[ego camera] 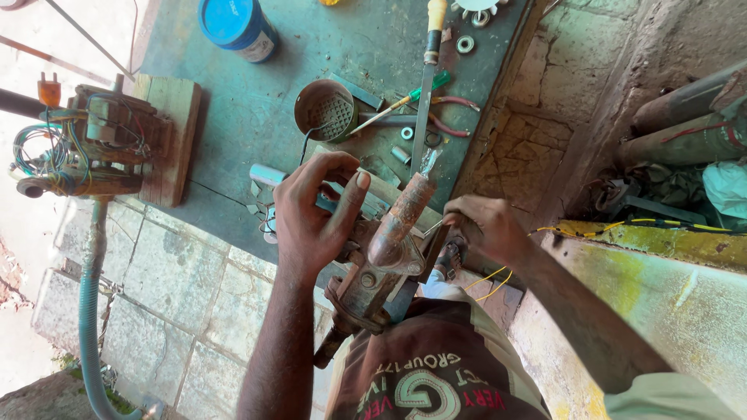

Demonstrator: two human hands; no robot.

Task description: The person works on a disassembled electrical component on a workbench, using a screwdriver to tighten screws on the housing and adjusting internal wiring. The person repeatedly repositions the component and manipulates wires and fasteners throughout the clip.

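Far on the left sits a wooden block [167,140] with tangled wires. The left hand [315,214] is curled around the rusty metal machine part [381,260], which is in the middle, near the person. On the right, the right hand [486,225] is closed tight on a small tool [450,257] touching the part.

A roadside repair workshop: screwdriver [395,103], pliers [445,117] and washers [465,44] litter a grimy green table [257,117] beside a wired motor coil [85,148].
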